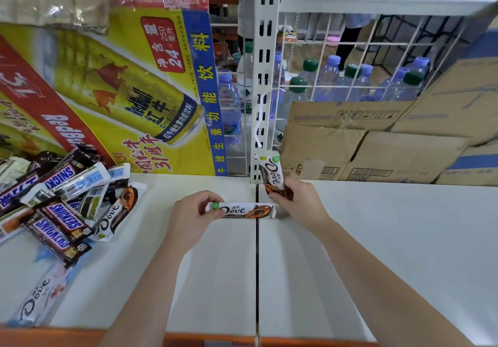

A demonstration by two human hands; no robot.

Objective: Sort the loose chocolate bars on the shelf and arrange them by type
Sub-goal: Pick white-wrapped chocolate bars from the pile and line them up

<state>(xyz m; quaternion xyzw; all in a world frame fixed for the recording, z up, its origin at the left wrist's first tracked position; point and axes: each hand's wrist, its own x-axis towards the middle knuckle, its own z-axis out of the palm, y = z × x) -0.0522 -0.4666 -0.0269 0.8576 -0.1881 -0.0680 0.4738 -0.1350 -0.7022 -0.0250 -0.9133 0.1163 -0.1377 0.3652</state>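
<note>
White metal shelf (pixel 377 239), mostly bare. Left hand (pixel 192 217) pinching flat white-brown Dove bar (pixel 242 210), right hand (pixel 299 201) clamping upright matching Dove bar (pixel 273 175). Lay both parallel, logos matching, well apart from mixed Snickers-Dove pile (pixel 62 198).

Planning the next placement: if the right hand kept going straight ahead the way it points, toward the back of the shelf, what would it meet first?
Probably the white slotted upright. The right hand holds a Dove bar upright, and its top already overlaps the post's base in this view. Depth is unclear; the cardboard boxes are just right of that line.
</note>
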